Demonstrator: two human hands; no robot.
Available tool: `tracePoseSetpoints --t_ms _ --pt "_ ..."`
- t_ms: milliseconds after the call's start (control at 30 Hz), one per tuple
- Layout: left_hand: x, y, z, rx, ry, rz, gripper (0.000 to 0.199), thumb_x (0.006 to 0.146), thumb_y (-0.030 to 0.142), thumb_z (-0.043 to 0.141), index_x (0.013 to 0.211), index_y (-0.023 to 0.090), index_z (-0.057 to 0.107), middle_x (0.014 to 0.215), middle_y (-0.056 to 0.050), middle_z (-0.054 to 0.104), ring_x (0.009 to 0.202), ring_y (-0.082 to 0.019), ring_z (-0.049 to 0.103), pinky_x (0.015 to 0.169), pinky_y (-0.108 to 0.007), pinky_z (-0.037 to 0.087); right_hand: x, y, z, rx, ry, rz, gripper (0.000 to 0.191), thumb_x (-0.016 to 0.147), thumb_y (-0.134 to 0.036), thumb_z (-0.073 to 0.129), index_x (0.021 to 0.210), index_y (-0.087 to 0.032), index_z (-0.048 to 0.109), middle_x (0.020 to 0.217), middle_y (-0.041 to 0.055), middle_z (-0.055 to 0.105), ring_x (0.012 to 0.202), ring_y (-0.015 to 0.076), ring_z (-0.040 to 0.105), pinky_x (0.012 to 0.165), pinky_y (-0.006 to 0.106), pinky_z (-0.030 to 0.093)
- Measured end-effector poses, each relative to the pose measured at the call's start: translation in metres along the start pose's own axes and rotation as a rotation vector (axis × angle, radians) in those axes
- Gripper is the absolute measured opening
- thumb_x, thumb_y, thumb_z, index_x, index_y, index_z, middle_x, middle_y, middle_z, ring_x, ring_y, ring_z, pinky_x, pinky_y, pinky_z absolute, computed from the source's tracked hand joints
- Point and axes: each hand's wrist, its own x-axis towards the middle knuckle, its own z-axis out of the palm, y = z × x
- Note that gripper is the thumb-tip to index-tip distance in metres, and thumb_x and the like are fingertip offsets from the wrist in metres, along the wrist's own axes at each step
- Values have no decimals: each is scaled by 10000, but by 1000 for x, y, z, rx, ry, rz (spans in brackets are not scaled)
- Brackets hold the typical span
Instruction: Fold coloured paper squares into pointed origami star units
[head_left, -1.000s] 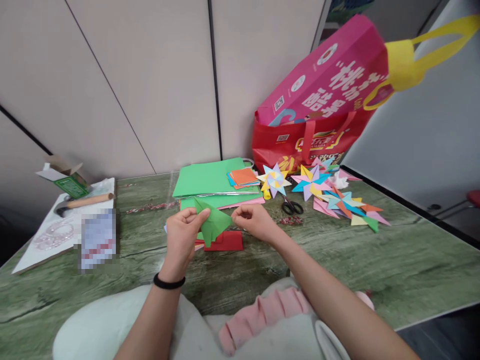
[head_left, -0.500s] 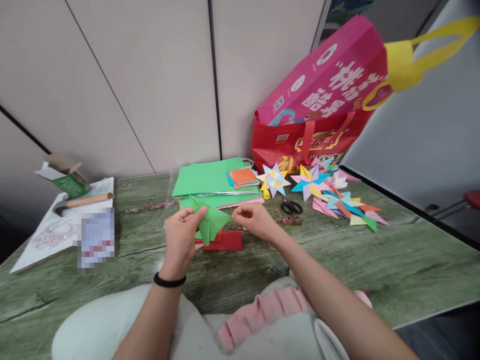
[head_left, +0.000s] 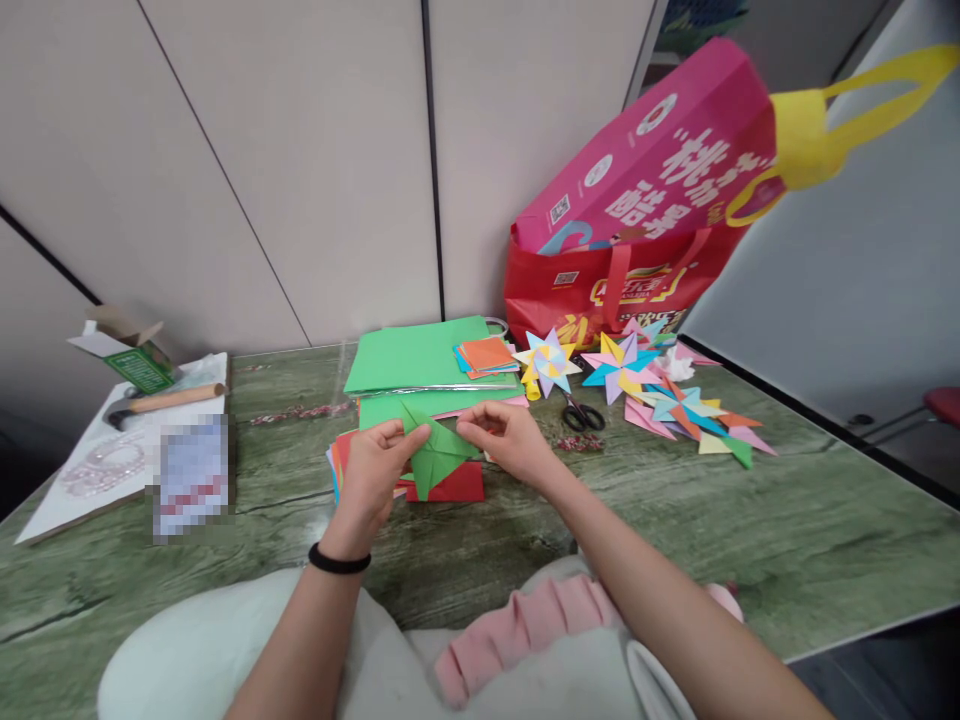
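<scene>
The green wood-grain worktop (head_left: 675, 540) met a pale panelled wall (head_left: 330, 180) with its far edge, and the biggest things stood back there, probably so that they did not disturb the hands. Near the far right corner was a shiny red carrying bag (head_left: 540, 295). From its mouth leaned a tall pink printed package with a yellow strap (head_left: 697, 110), too long, it seemed, to go fully inside; what else the bag contained could not be seen. At the middle of the far edge lay a stack of green paper sheets (head_left: 412, 362), which carried a small pile of square papers, orange on top (head_left: 487, 354), perhaps for easy reach. Towards the left edge, a green-and-white cardboard box (head_left: 142, 367) had raised flaps; its inside was hidden.

The left hand (head_left: 379, 470) had its grip clamped on a folded, pointed piece of green paper (head_left: 439, 460), thumb on top, likely to keep the layers flat. The right hand (head_left: 510, 440) had thumb and fingers closed on its right-hand edge, which seemed to steady it. This paper was held above the red paper pieces (head_left: 457, 485), nearer than the stack to the worktop's front edge.
</scene>
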Motion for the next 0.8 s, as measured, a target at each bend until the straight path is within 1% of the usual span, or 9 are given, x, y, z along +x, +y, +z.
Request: tracePoseSetpoints --t_ms 100,167,267,333,467,633,733,800 --pt "0 -1 1 30 -30 -10 285 559 344 761 696 126 640 562 -13 656 483 -130 593 455 -222 475 -1 -3 2 20 -11 -21 193 711 -333 608 789 -157 625 750 38 653 648 129 561 624 255 451" --pt "0 -1 2 44 -25 -26 358 526 344 779 770 125 636 586 -21 672 486 -143 603 447 -230 474 -2 -4 2 44 -26 -13 207 714 -334 607 816 -156 634 784 47 662 662 131 569 623 255 455" --pt "-1 -1 4 56 -16 -46 561 477 309 805 963 127 591 561 -9 669 468 -155 605 452 -242 472 -2 -5 3 116 -72 59 259 727 -358 591 880 -156 640 784 38 655 643 120 560 581 239 452" --pt "-2 0 4 73 -58 -47 628 488 289 800 1044 122 562 515 7 646 455 -157 600 456 -244 467 -2 -6 3 202 -113 139 286 729 -387 586 892 -158 639 755 18 641 625 107 552 565 226 446" --pt "-5 4 5 121 -140 -41 599 497 269 789 1043 127 588 454 29 605 412 -148 573 407 -219 419 -4 -9 4 411 -216 275 323 685 -465 627 768 -153 635 698 -9 617 589 87 538 549 203 423" --pt "-6 5 7 162 -174 -55 583 486 278 791 1027 142 619 423 40 581 330 -112 499 338 -190 332 -6 -14 1 541 -276 332 349 648 -481 669 730 -148 609 649 -30 576 532 64 497 506 184 394" --pt "-5 3 6 139 -190 -59 565 503 292 784 1024 145 621 443 28 592 365 -126 523 374 -205 369 -6 -18 -1 562 -275 346 337 613 -451 705 703 -148 589 631 -39 562 528 61 493 503 182 390" --pt "-4 2 5 123 -211 -52 521 534 317 766 1005 147 625 489 11 617 419 -144 558 421 -223 405 -5 -17 0 542 -239 337 334 588 -416 730 733 -152 586 628 -43 567 521 58 492 498 181 383"
